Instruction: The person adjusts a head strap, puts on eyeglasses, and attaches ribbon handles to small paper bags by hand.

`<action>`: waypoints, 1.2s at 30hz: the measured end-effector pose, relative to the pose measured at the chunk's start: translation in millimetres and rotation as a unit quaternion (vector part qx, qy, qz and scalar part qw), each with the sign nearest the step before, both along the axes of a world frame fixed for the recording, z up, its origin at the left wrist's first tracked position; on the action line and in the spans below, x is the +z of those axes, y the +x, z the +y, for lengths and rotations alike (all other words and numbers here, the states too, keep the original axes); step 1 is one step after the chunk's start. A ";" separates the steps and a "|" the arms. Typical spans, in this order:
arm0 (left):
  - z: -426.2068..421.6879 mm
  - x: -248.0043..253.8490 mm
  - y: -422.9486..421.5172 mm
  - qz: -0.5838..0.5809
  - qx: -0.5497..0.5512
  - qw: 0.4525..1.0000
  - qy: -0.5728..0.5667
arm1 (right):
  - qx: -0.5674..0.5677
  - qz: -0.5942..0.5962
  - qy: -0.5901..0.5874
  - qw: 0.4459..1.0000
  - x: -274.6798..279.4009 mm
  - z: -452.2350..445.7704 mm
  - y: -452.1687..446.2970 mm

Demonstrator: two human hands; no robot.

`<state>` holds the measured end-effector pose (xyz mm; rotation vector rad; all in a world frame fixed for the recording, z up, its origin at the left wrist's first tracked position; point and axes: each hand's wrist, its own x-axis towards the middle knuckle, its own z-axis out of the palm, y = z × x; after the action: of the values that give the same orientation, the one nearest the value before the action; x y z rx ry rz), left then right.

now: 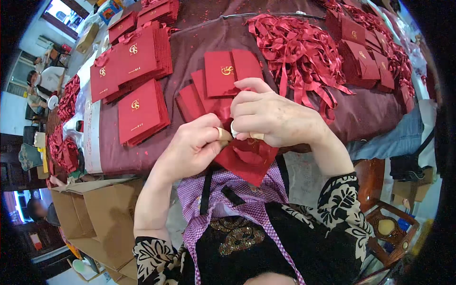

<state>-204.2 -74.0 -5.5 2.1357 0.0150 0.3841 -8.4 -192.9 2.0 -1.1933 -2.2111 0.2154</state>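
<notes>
Both hands, left (192, 145) and right (273, 116), curl close together, gripping a red bag (256, 166).

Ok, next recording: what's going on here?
A person has the left hand and right hand closed close together on a red bag at the near edge of a table; exactly which part they pinch is hidden. Stacks of bags lie to the left, and a heap of red ribbons lies beyond the hands, to the right.
</notes>
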 end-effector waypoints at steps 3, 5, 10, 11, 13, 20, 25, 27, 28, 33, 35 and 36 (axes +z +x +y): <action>3.9 4.9 -0.4 0.034 -0.043 0.998 0.000 | 0.053 0.037 -0.016 0.998 -0.5 -0.7 -3.7; 12.7 -0.5 -3.9 0.034 -0.009 0.998 -0.060 | 0.073 0.030 -0.025 0.997 6.0 -6.6 -5.5; 64.1 -12.9 -34.4 -0.035 0.174 0.908 -0.378 | 0.041 0.028 -0.018 0.999 16.7 -30.5 -7.8; 59.3 -18.5 -35.0 0.002 0.235 0.912 -0.336 | 0.032 0.035 -0.016 0.999 15.8 -29.5 -4.1; 46.5 -23.0 -30.6 -0.002 0.282 0.911 -0.301 | 0.006 0.045 -0.013 0.999 17.2 -26.1 -1.5; -8.4 -34.1 -65.6 -0.003 0.126 0.915 -0.383 | -0.172 0.003 0.094 0.981 15.1 -20.2 -12.6; -49.8 -40.4 -37.6 -0.041 0.135 0.868 -0.476 | -0.104 0.134 -0.052 0.984 23.2 -2.6 -28.5; -44.5 -42.5 -35.5 -0.044 0.133 0.881 -0.451 | -0.206 0.105 -0.035 0.972 22.5 2.5 -12.2; -42.4 -43.5 -34.8 -0.046 0.136 0.893 -0.427 | -0.240 0.070 -0.031 0.968 18.1 10.1 -0.8; -37.5 -43.7 -32.8 -0.014 0.153 0.932 -0.328 | -0.128 0.110 -0.239 0.956 8.2 21.6 17.8; -34.6 -45.1 -33.8 0.004 0.157 0.928 -0.338 | -0.132 0.101 -0.218 0.962 6.3 25.3 17.4; -33.5 -45.9 -34.8 -0.005 0.157 0.929 -0.334 | -0.158 0.108 -0.185 0.964 -2.6 27.0 16.4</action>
<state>-239.0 -107.6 -51.4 1.4495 0.4285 0.4918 7.9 -165.8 -0.6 -1.6187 -1.8087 0.6142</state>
